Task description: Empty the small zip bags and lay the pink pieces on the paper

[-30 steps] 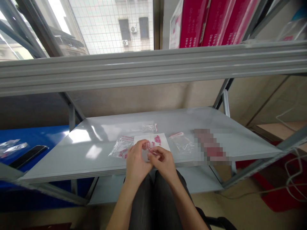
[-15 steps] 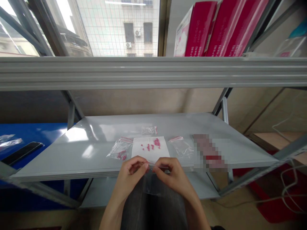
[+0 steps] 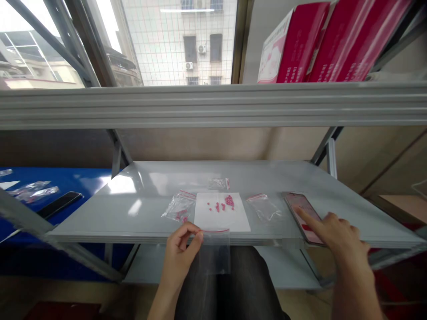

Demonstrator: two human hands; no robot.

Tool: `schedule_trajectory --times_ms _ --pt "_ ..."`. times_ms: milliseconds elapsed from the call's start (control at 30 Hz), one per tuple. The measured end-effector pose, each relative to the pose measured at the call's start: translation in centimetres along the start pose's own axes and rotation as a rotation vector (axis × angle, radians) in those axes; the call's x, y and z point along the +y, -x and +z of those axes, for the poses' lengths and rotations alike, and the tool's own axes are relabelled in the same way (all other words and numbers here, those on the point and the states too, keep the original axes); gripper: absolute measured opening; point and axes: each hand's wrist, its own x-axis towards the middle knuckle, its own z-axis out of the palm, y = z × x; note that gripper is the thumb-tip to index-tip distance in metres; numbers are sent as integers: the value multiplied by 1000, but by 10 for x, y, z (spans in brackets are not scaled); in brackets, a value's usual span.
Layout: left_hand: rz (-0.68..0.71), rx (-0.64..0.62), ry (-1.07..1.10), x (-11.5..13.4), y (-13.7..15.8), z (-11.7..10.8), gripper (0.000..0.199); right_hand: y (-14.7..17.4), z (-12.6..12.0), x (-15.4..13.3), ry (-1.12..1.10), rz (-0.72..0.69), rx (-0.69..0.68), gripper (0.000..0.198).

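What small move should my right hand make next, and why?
Probably lift the right hand off the phone and pinch the clear bag's free upper corner. The left hand alone holds that bag, near one end of its red strip, so a second grip should steady it.

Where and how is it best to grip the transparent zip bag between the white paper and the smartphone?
Probably pinch the transparent zip bag by the right end of its red edge, from above, on the smartphone side: it lies nearly flat, the edge's left end near the white paper.
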Motion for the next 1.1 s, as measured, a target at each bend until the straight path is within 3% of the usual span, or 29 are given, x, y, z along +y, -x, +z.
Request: schedule_trajectory --times_ms 67,167,400,500,567,667,767,800,867,1000,1100 --pt "6 5 -4 -2 2 -1 28 0 1 -6 78 44 -77 99" --pt "8 -4 -18 -4 4 -3 28 5 2 -17 136 53 -51 98" --pt "6 -19 -19 0 7 -4 26 -9 2 -8 39 36 -130 94" --pt "5 -27 -11 0 8 1 24 -5 6 -6 49 55 -71 96" --pt "2 -44 -16 0 9 5 23 5 9 -10 33 39 56 105" --pt "-5 -87 -64 1 11 9 21 26 12 -23 -181 -194 173 103" --pt "0 -123 -112 3 13 12 20 55 10 -42 -603 -563 -116 66" --pt "5 -133 -124 4 14 13 20 66 8 -50 -709 -638 -233 55" --pt "14 -153 -143 7 16 15 20 90 4 -66 -801 -770 -338 43" --pt "47 -171 -185 13 18 20 18 130 0 -94 -831 -939 -277 45" --pt "79 -182 -202 15 19 21 15 143 3 -106 -836 -941 -420 13"
